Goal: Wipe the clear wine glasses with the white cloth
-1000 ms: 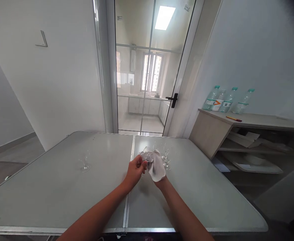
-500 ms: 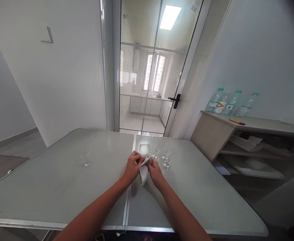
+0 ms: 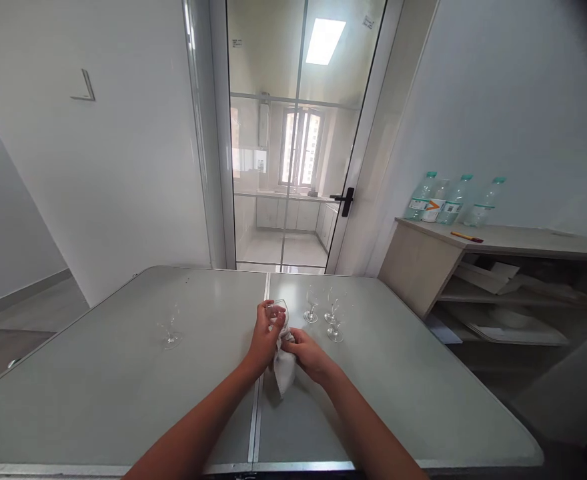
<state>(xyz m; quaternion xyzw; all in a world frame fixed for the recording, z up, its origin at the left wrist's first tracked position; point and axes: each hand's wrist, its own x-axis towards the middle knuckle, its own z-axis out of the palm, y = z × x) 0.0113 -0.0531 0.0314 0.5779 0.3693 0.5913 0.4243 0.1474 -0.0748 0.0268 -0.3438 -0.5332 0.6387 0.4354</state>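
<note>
My left hand [image 3: 262,335] is closed around the bowl of a clear wine glass [image 3: 277,311], held above the grey table [image 3: 123,393]. My right hand [image 3: 307,353] is closed on a white cloth [image 3: 283,370], pressed against the lower part of that glass; the cloth's tail hangs toward the table. Three more stemmed glasses [image 3: 329,313] stand upright just right of my hands. A single glass [image 3: 171,329] stands apart on the table's left half.
A glass door [image 3: 298,147] with a black handle is behind the table. At the right stands a wooden shelf unit [image 3: 473,267] with several water bottles [image 3: 448,200] and a pencil on top. A metal seam runs down the table's middle.
The cloth, earlier spread over the glass, now is bunched below the bowl. My left hand moved up onto the bowl, and my right hand shifted lower with the cloth.
</note>
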